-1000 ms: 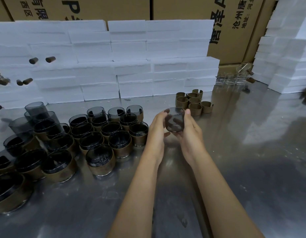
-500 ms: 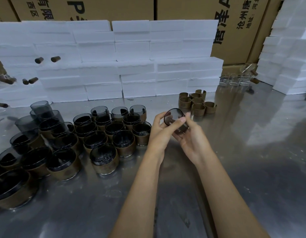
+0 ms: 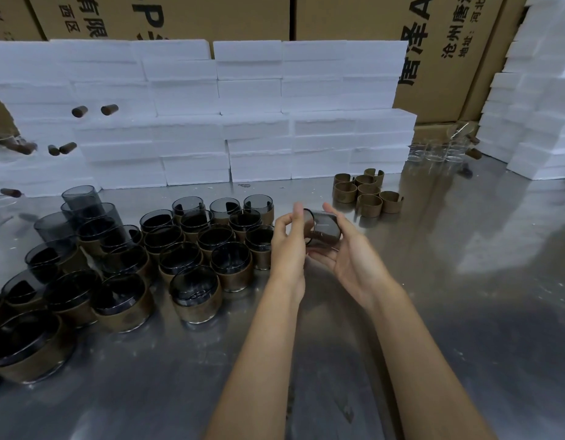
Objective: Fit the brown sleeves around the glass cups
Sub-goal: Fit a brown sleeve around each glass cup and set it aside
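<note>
A smoky glass cup (image 3: pixel 323 228) lies on its side between my hands, above the steel table (image 3: pixel 465 281). My right hand (image 3: pixel 344 249) cradles it from below and behind with curled fingers. My left hand (image 3: pixel 287 236) pinches its rim on the left side. No sleeve is visible on this cup. Several empty brown sleeves (image 3: pixel 366 193) stand in a cluster just behind and to the right of my hands. Several cups wearing brown sleeves (image 3: pixel 195 249) fill the table to the left.
Bare dark cups (image 3: pixel 81 201) stand stacked at the far left. White foam blocks (image 3: pixel 243 122) form a wall at the back, and more foam (image 3: pixel 535 106) rises at the right. Clear glasses (image 3: pixel 439 150) sit in the far right corner. Cardboard boxes (image 3: pixel 449 42) stand behind.
The cup has been turned from facing me to lying sideways. My right hand has dropped under it, and my left hand has shifted to its rim.
</note>
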A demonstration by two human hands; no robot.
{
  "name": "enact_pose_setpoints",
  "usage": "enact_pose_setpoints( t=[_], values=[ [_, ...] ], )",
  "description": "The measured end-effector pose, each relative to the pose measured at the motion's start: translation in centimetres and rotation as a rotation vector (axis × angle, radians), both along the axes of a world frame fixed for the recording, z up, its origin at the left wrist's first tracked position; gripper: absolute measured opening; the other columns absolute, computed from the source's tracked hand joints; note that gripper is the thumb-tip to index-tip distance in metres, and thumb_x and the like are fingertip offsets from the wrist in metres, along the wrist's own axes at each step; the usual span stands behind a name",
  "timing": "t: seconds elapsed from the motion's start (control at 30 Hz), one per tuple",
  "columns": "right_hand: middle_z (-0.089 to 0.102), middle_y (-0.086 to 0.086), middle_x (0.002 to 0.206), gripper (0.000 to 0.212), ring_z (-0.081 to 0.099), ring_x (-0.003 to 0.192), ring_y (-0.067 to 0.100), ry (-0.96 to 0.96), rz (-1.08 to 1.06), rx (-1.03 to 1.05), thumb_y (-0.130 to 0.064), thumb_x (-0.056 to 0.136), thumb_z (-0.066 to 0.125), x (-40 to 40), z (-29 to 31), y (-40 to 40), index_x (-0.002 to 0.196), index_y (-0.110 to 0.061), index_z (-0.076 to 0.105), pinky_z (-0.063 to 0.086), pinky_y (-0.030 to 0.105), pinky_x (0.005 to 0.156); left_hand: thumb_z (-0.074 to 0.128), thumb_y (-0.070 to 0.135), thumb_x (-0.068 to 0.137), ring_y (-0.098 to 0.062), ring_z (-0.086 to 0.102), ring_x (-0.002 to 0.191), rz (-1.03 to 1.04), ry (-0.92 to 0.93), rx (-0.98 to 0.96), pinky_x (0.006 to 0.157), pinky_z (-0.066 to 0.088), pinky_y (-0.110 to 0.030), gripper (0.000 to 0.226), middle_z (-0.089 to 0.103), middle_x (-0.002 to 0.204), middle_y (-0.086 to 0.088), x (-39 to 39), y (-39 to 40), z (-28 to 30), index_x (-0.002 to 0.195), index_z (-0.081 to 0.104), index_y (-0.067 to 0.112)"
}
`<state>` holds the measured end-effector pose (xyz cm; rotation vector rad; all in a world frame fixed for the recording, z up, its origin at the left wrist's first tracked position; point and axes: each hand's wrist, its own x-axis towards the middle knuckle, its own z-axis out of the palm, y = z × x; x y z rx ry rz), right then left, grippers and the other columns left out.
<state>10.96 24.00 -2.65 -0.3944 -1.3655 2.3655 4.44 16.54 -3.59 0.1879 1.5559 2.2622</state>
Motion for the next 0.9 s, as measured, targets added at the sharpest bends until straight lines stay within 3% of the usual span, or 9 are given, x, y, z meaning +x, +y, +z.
enact_pose_setpoints(
  t=[0.2, 0.3, 0.4, 0.47, 0.57, 0.67, 0.8, 0.87, 0.9],
  values=[
    [0.070, 0.007, 0.107, 0.035, 0.064, 0.071, 0.008, 0.028, -0.043, 0.105, -0.040, 0.110, 0.037, -0.4, -0.3, -0.1, 0.131, -0.033, 0.064, 0.052, 0.023, 0.062, 0.037, 0.029, 0.112, -0.023, 0.063, 0.089, -0.001, -0.070, 0.010, 0.085, 0.044, -0.036, 0.030, 0.067, 0.097, -0.007, -0.4, 0.2, 0.0, 0.094, 0.058, 0.018],
    [0.067, 0.000, 0.082, 0.033, 0.050, 0.055, 0.008, -0.028, -0.113, 0.190, -0.043, 0.109, 0.040, -1.1, -0.6, -0.4, 0.117, -0.028, 0.068, 0.039, 0.024, 0.052, 0.036, 0.021, 0.112, -0.025, 0.062, 0.089, -0.016, -0.067, 0.042, 0.083, 0.048, -0.037, 0.030, 0.067, 0.098, -0.012, -0.5, 0.0, 0.0, 0.095, 0.060, 0.013],
    [0.046, -0.004, 0.054, 0.035, 0.036, 0.044, 0.010, -0.096, -0.222, 0.206, -0.053, 0.102, 0.053, -1.1, -0.6, -0.5, 0.090, -0.024, 0.068, 0.030, 0.026, 0.047, 0.038, 0.015, 0.108, -0.024, 0.063, 0.097, -0.056, -0.014, -0.017, 0.086, 0.050, -0.035, 0.029, 0.071, 0.109, -0.014, -0.5, -0.2, -0.1, 0.105, 0.066, 0.010],
    [0.041, -0.008, 0.048, 0.034, 0.034, 0.041, 0.009, -0.098, -0.293, 0.206, -0.054, 0.097, 0.062, -0.8, -0.6, -0.4, 0.082, -0.024, 0.067, 0.029, 0.024, 0.044, 0.040, 0.024, 0.109, -0.022, 0.066, 0.101, -0.066, -0.005, -0.039, 0.084, 0.051, -0.032, 0.032, 0.075, 0.111, -0.009, -0.2, -0.2, -0.2, 0.106, 0.070, 0.014],
    [0.045, -0.014, 0.045, 0.031, 0.039, 0.039, 0.005, -0.095, -0.391, 0.248, -0.048, 0.097, 0.066, -0.5, -0.6, -0.3, 0.083, -0.020, 0.066, 0.031, 0.021, 0.042, 0.035, 0.048, 0.109, -0.022, 0.071, 0.097, -0.122, -0.072, 0.022, 0.090, 0.055, -0.042, 0.053, 0.078, 0.103, -0.010, 0.0, 0.1, -0.1, 0.105, 0.073, 0.012],
    [0.051, -0.011, 0.050, 0.028, 0.045, 0.043, 0.004, -0.110, -0.494, 0.321, -0.041, 0.100, 0.063, -0.7, -0.7, -0.3, 0.084, -0.017, 0.065, 0.037, 0.023, 0.049, 0.042, 0.063, 0.102, -0.020, 0.073, 0.090, -0.233, -0.070, 0.060, 0.080, 0.056, -0.039, 0.061, 0.077, 0.094, -0.007, 0.4, 0.3, -0.1, 0.103, 0.076, 0.013],
    [0.058, 0.007, 0.067, 0.029, 0.052, 0.060, 0.020, -0.165, -0.592, 0.460, -0.028, 0.106, 0.053, -0.9, -1.0, 0.0, 0.088, -0.008, 0.064, 0.045, 0.040, 0.066, 0.062, 0.049, 0.098, -0.023, 0.072, 0.102, -0.206, -0.014, 0.084, 0.073, 0.055, -0.039, 0.046, 0.073, 0.119, -0.014, 1.0, 0.8, -0.2, 0.129, 0.061, 0.014],
    [0.061, 0.011, 0.070, 0.028, 0.058, 0.065, 0.026, -0.196, -0.586, 0.551, -0.022, 0.108, 0.049, -1.0, -1.3, 0.1, 0.090, -0.008, 0.064, 0.051, 0.046, 0.069, 0.064, 0.038, 0.100, -0.023, 0.073, 0.095, -0.150, -0.006, 0.146, 0.069, 0.056, -0.038, 0.032, 0.073, 0.111, -0.010, 0.5, 0.7, -0.3, 0.124, 0.059, 0.017],
    [0.061, 0.010, 0.065, 0.029, 0.059, 0.059, 0.024, -0.209, -0.555, 0.596, -0.020, 0.108, 0.046, -1.0, -1.4, 0.4, 0.088, -0.009, 0.063, 0.054, 0.043, 0.063, 0.061, 0.034, 0.102, -0.024, 0.072, 0.091, -0.152, -0.012, 0.184, 0.066, 0.056, -0.035, 0.026, 0.073, 0.108, -0.010, 0.2, 0.6, -0.5, 0.122, 0.060, 0.018]
  ],
)
